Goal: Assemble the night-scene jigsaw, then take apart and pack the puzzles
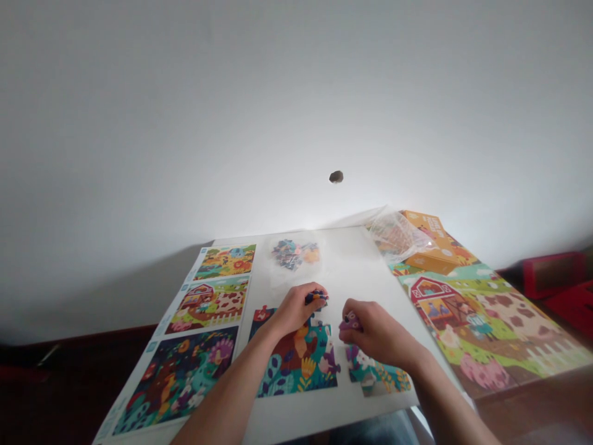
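Observation:
My left hand (303, 306) is closed on a dark blue puzzle piece (316, 297), held just above the partly joined puzzle (301, 364). That section shows a brown bear, yellow flowers and teal leaves, and my left forearm hides some of it. To the right, my right hand (370, 324) grips a purple puzzle piece (349, 322) between thumb and fingers. Beneath it lies a smaller joined section (386, 377) with a white rabbit and orange plants, apart from the larger one. A printed picture of the dark forest scene (180, 383) lies at the left.
Loose pieces (294, 253) sit on clear plastic toward the back of the white table (352, 253). An orange box (430, 241) and a crumpled plastic bag (398, 235) rest at the back right, behind a farm puzzle (491, 327). A white wall (278, 123) closes off the far side.

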The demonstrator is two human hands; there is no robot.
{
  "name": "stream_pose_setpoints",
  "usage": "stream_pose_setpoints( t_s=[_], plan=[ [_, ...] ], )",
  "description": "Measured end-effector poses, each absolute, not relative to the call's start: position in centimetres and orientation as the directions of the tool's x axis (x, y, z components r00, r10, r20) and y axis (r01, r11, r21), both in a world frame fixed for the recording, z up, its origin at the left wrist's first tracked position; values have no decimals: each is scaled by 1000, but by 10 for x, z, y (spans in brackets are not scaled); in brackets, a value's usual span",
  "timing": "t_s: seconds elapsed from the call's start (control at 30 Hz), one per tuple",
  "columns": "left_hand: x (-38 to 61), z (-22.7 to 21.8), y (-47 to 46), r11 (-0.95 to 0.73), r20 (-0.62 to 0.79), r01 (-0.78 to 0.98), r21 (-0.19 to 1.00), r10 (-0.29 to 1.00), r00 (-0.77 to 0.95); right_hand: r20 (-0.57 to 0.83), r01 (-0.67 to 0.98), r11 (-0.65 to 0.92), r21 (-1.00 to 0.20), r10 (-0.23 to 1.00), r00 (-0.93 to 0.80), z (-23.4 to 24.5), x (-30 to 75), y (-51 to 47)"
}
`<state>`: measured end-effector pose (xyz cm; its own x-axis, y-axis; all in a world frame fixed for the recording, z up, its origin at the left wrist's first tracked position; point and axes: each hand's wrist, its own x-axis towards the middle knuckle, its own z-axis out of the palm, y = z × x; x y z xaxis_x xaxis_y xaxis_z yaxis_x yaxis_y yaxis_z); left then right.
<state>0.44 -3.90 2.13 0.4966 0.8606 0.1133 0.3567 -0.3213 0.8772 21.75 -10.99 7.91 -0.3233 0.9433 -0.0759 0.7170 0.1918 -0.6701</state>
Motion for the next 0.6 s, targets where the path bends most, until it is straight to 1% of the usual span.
stream_pose_setpoints(
  t_s=[0.07, 0.17, 0.2, 0.27, 0.33, 0.4, 0.47, 0.53, 0.6],
  plan=[
    [5, 20, -39, -286, 105, 328, 900, 874, 474, -19, 665, 129, -736, 977, -211, 73, 213, -105],
    [6, 19, -39, -240, 100, 272, 932, 891, 443, 11, 541, 45, -840, 998, -66, 64, 204, -100],
    [7, 20, -40, -228, 102, 250, 941, 895, 434, 27, 496, 52, -867, 998, -57, 61, 202, -99],
    [7, 22, -41, -206, 104, 202, 957, 899, 425, 72, 425, 106, -899, 993, -94, 56, 196, -98],
    [7, 24, -42, -171, 91, 149, 974, 898, 431, 138, 425, 176, -888, 983, -118, 51, 188, -99],
    [7, 26, -45, -117, 58, 93, 989, 876, 480, 205, 507, 230, -831, 973, -105, 45, 180, -99],
    [8, 26, -47, -85, 37, 62, 994, 837, 545, 242, 604, 254, -756, 965, -103, 38, 174, -99],
    [9, 27, -50, -98, 35, 76, 992, 811, 583, 224, 645, 257, -719, 965, -135, 35, 174, -98],
    [11, 28, -51, -108, 16, 122, 987, 810, 587, 169, 647, 240, -724, 971, -172, 37, 182, -101]
  ],
)
